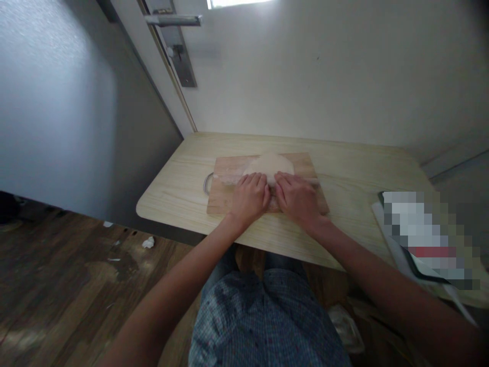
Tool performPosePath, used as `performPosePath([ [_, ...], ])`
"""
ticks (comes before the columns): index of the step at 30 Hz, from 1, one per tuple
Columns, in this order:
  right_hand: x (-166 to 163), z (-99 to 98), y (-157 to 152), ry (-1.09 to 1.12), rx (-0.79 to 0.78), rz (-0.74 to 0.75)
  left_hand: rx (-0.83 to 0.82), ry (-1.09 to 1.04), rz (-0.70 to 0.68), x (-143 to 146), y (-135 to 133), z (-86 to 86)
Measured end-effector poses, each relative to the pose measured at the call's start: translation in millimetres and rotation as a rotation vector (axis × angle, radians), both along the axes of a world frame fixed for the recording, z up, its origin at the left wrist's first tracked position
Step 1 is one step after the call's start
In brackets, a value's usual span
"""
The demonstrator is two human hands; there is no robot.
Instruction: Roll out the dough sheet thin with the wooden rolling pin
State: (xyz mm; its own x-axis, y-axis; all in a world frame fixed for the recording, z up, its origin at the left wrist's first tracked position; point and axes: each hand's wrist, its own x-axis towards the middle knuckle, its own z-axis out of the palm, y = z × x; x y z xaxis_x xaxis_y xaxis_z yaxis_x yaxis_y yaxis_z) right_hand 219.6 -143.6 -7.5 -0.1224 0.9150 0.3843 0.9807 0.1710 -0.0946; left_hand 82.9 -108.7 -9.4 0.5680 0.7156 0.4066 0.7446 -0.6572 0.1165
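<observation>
A pale, flattened sheet of dough (272, 163) lies on a wooden cutting board (219, 202) with a metal ring handle at its left end. Across the near part of the dough runs a thin, light wooden rolling pin (313, 181), its ends showing beyond my hands. My left hand (250, 194) is closed over the pin left of the middle, fingers curled side by side. Close beside it, my right hand (296, 196) grips the pin on the right, thumb toward the left hand. Both hands cover the near edge of the dough. White flour dusts the board.
The board rests on a light wood-grain table (351, 204) against a white door with a metal handle (173, 20). A pixelated item (428, 239) lies at the table's right. A large grey panel (76, 127) stands at left. Crumpled paper (148, 242) is on the floor.
</observation>
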Motion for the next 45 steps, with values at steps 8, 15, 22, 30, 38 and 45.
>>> performPosePath([
  [8,-2,-0.8,-10,0.021,0.015,0.017,-0.004,0.012,-0.003,-4,-10,-0.1],
  [15,-1,-1.8,-20,0.011,0.012,0.044,0.0,0.022,0.011,-8,-22,-2.0],
  [22,-1,-4.2,-32,-0.005,0.033,0.07,0.023,0.017,-0.004,-12,-32,-2.3],
  [30,1,-14.2,-50,-0.055,0.14,0.149,0.054,-0.059,-0.038,-22,-47,-10.1],
  [38,13,-15.7,-55,-0.054,0.114,0.195,-0.048,-0.012,-0.063,-38,-54,-9.9],
  [45,45,-13.1,-36,0.006,0.085,0.102,-0.147,0.032,0.1,-80,-16,-1.7],
])
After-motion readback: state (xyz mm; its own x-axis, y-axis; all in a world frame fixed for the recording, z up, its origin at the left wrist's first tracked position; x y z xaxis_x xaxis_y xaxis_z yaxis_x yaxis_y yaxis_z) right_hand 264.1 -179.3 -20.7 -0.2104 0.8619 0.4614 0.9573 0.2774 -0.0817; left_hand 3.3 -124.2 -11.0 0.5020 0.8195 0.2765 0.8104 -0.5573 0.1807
